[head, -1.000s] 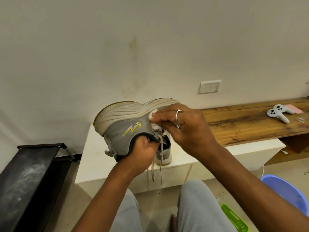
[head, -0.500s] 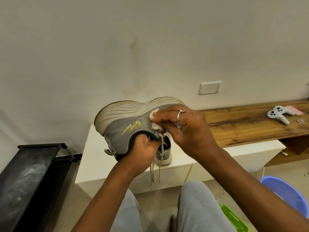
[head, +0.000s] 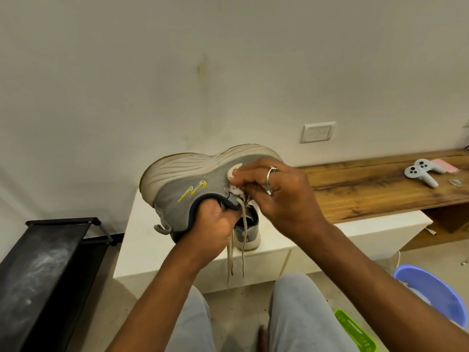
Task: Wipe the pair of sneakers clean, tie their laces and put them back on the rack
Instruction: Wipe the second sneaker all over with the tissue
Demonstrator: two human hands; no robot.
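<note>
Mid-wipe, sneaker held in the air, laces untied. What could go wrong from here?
1. The left hand grips the sneaker only at its collar, so pressure from the right hand with the wipe could twist it loose.
2. The loose laces dangle by the second sneaker on the white cabinet and might snag or drag it.

A grey mesh sneaker [head: 182, 189] with a white ribbed sole and a yellow zigzag mark is held in the air, sole turned up, heel to the left. Its beige laces [head: 243, 240] hang down untied. A small white wipe [head: 234, 174] is pressed against its side. The second grey sneaker [head: 250, 232] is stood upright near the front edge of a white cabinet [head: 142, 245], largely hidden. A black metal rack [head: 45, 262] is seen left of the cabinet.
</note>
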